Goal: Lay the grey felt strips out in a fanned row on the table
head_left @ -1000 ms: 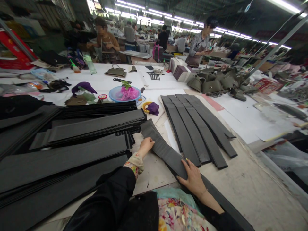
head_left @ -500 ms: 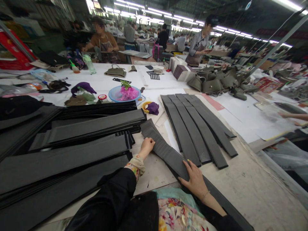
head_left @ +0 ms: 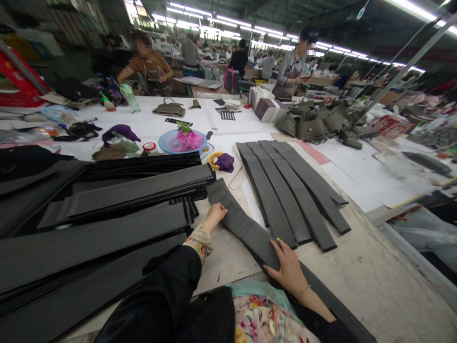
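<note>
L hand (head_left: 216,216) and R hand (head_left: 289,267) rest open, not clamped, on dk-grey strip (head_left: 246,228), which lies angled across near part of worktable (head_left: 228,267). 4 similar strips (head_left: 289,195) fan out just R; black strip stack (head_left: 107,228) sits L.

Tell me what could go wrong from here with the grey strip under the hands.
The grey strip seems only pressed down by the right hand and touched by the left hand, so it could slip. Its far end lies close to the stack of black strips, and a slip might disturb them. The black left sleeve lies beside the lower black strips and might drag them. The fanned strips could also get knocked out of line.
</note>
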Motion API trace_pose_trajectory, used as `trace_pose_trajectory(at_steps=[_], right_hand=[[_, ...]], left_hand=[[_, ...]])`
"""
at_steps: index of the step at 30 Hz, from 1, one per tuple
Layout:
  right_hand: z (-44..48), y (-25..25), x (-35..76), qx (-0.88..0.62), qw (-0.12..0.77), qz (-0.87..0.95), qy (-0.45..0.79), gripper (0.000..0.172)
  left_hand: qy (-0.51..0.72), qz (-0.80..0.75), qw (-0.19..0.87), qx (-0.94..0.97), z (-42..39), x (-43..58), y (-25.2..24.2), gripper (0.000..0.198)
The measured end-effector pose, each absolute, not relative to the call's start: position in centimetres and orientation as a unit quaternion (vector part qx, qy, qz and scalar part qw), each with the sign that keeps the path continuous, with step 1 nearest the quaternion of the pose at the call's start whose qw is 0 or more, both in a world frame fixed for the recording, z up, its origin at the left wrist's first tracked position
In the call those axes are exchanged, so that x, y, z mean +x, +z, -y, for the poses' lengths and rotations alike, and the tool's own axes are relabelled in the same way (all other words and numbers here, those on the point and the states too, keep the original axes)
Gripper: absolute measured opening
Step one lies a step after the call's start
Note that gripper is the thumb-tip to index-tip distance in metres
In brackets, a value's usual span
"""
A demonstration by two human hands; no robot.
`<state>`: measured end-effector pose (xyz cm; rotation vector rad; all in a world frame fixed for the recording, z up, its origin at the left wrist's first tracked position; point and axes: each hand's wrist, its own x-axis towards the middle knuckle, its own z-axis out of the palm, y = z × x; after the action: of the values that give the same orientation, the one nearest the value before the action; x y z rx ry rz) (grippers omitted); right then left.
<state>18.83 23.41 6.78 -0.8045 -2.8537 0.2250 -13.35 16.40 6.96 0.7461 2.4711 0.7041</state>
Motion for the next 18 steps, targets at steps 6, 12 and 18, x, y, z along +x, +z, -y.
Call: trace_pose_trajectory(at_steps=[6,12,18], right_hand=[[-23.37,7.01,18.99,-0.270,0.072,0.957,0.076,0.067],[-23.36,7.07,19.43,-0.264,0.073,0.959,0.072,0.066],[-23.35,7.09,19.63,-0.264,0.073,0.959,0.071,0.066]], left_hand=[[0.259,-0.892,0.242,0.279,-16.34,-13.16,6.26,0.016],[0.270,-0.887,0.238,0.289,-15.84,-13.04,6.13,0.008],[0.280,-0.894,0.206,0.284,-15.57,-12.37,6.45,0.007]])
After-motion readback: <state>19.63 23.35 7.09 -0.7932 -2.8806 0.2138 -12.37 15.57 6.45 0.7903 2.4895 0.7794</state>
